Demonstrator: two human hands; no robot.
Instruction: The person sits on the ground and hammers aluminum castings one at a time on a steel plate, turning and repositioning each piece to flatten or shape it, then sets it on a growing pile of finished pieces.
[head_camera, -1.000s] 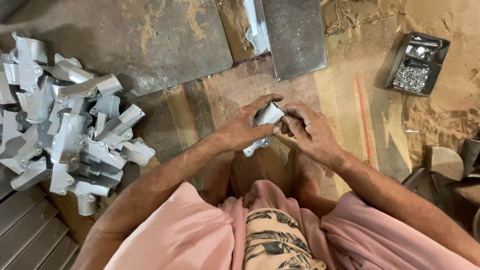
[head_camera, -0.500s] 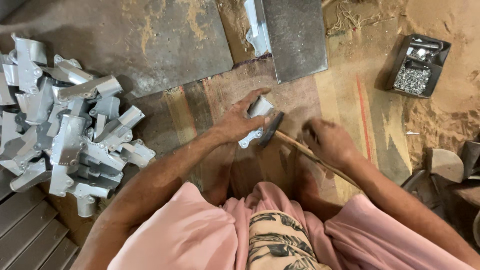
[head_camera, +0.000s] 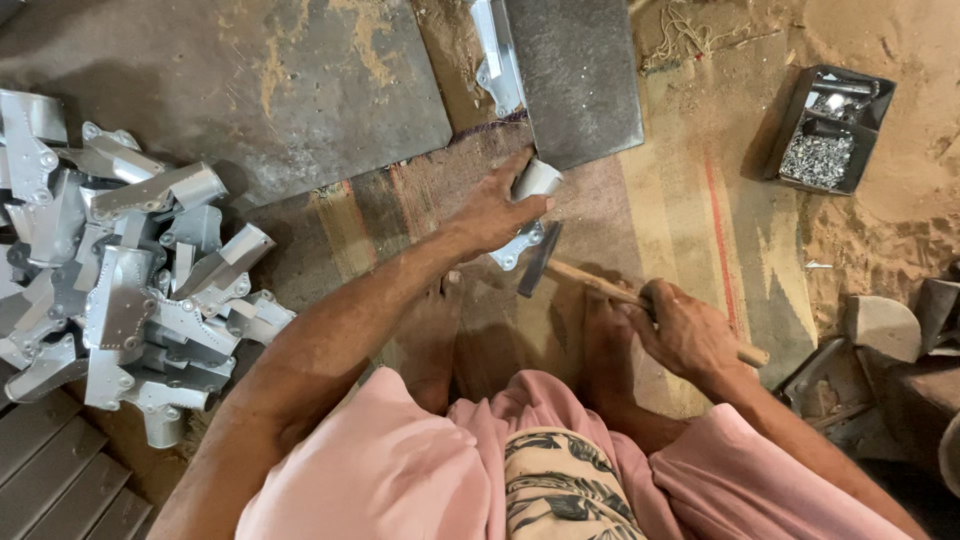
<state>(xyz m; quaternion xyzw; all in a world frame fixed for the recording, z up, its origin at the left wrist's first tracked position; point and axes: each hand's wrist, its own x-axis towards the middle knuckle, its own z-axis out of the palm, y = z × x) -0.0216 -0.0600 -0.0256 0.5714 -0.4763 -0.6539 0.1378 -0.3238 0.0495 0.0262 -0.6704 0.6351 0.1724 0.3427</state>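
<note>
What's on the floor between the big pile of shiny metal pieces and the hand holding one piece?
Only striped mat and the left forearm crossing above it, between pile and left hand, in the head view.

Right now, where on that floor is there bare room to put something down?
The big grey slab, between the pile of metal brackets and the upright metal plate, lies bare. So does the sandy strip between the mat's red stripe and the tray of small parts. It is crowded around the hands and hammer.

Metal workshop: sandy floor, heap of metal brackets, rivet tray.
</note>
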